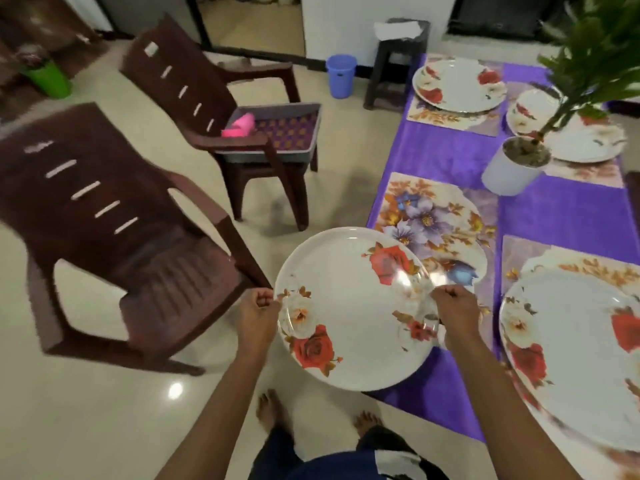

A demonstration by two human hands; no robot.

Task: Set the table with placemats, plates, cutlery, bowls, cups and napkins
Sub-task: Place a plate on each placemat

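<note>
Plate (353, 306): rose-patterned, held level over the counter (440, 161) near edge, half past it above the floor.
Left hand (258, 315): pinching the left rim.
Right hand (455, 311): pinching the right rim.
Placemat (434, 216): bare, just beyond the plate.
Chair (114, 237): close on the left.

- Left hand (258, 315), lower centre of the frame: bare, no ring, watch or band visible.
- Right hand (455, 311), just right of centre: bare as well.
- Both forearms are uncovered; no sleeve shows up to the bottom edge.
- Dark navy garment (346, 460) at bottom centre, with a white patch.
- Two bare feet (272, 412) on the floor.
</note>
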